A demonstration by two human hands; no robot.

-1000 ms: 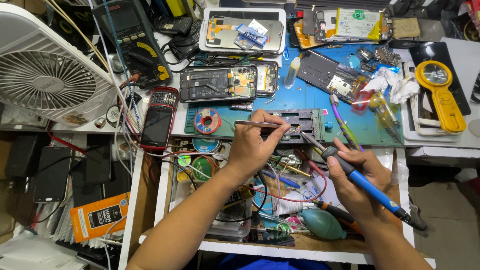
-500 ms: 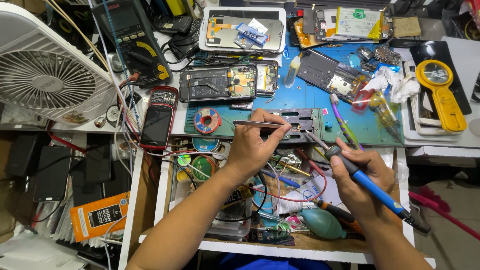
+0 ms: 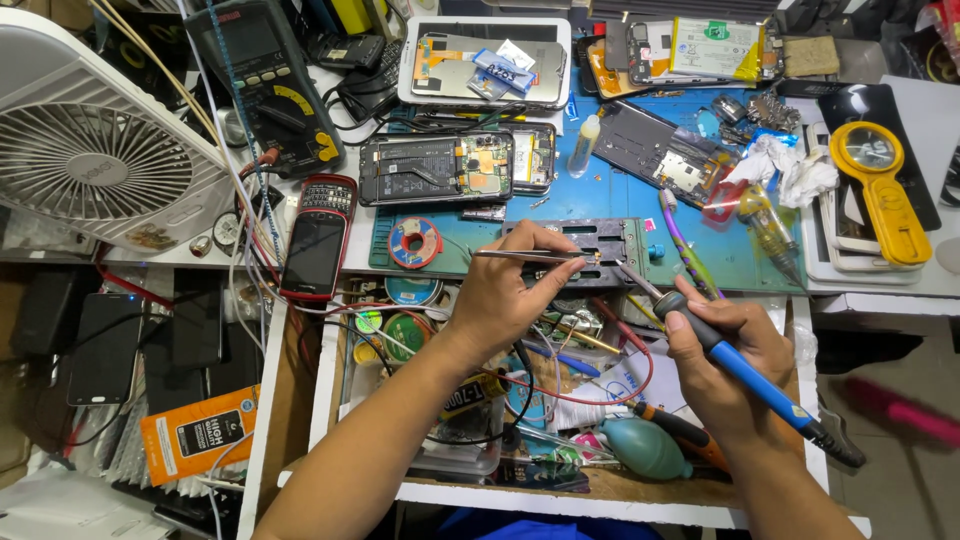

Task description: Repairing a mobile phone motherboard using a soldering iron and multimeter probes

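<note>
Repair bench seen from above. The left hand [image 3: 505, 290] pinches tweezers [image 3: 530, 257] between thumb and fingers; their tips lie at the near edge of the blue mat [image 3: 620, 200], over the dark metal holder [image 3: 590, 240] clamped there. The right hand [image 3: 725, 355] is wrapped in a closed fist around the blue handle of a soldering iron [image 3: 745, 370], thumb laid along the grip, and the iron's tip meets the tweezer tips at one small spot on the holder. What sits at that spot is too small to tell.

Compared with the views half a second and one second earlier, almost nothing has shifted: tweezers, iron and both forearms keep their places, and the iron's tip has stayed at the same point. This reads as a joint being held under heat, with the work steady rather than advancing.

Around the work: an opened phone [image 3: 455, 167] lies on the far part of the mat, a solder reel [image 3: 414, 243] at the mat's near left corner, a red phone [image 3: 318, 240] off its left edge, and a white fan [image 3: 95, 150] at the bench's far left corner. A teal blower bulb [image 3: 645, 448] rests in the open drawer [image 3: 330, 400] beneath the hands.
</note>
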